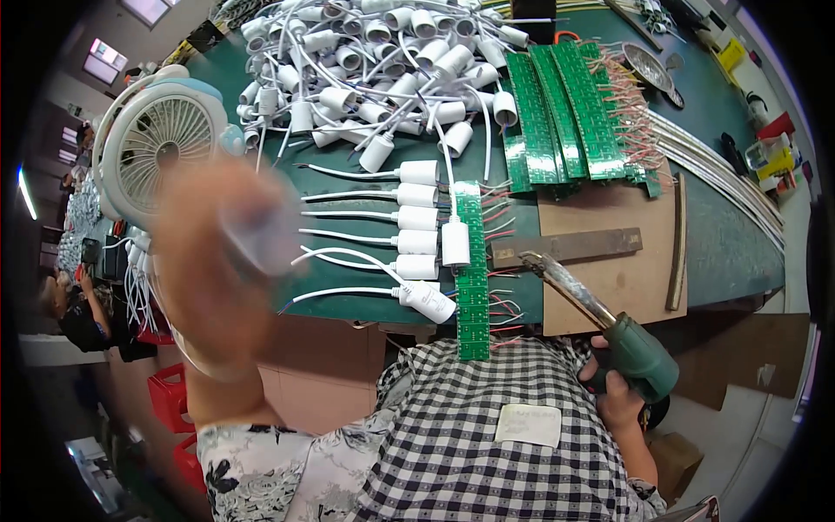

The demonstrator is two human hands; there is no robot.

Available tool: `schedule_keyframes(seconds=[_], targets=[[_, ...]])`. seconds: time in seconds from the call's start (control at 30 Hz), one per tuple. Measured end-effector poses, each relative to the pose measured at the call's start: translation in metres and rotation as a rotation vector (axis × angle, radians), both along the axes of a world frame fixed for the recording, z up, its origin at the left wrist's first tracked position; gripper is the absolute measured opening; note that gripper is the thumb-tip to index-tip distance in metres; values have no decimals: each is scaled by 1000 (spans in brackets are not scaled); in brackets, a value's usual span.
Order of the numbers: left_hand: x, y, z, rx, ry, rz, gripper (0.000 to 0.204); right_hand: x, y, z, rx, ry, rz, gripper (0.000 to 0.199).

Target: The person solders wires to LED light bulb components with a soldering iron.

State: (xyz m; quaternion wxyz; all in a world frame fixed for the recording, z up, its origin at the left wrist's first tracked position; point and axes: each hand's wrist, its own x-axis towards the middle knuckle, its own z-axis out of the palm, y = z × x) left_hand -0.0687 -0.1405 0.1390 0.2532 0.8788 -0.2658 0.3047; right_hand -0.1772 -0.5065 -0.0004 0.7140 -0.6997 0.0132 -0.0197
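Note:
My right hand grips the green handle of a soldering gun, whose metal barrel points up and left over a brown board. Raised close to the camera, my left hand is blurred. A greyish-white shape shows at its fingers, too smeared to name. Between the hands, a narrow green circuit board strip lies at the table edge, with thin red and white wires along its right side. A row of white lamp sockets with cables lies left of it. One white socket rests on the strip, its cable running upward.
A heap of white sockets covers the back. Stacked green circuit boards with wires lie at right. A dark bar sits on the brown board. A white fan stands left. Long metallic strands cross the right side.

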Motion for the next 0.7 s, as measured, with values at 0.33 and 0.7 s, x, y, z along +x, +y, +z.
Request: schedule_keyframes(seconds=[0.33, 0.7], targets=[[-90, -69, -144, -315, 837, 82, 8, -8, -4, -3, -170, 72, 156, 35], [-84, -76, -141, -135, 627, 192, 8, -23, -7, 1, -339, 32, 232, 30]])
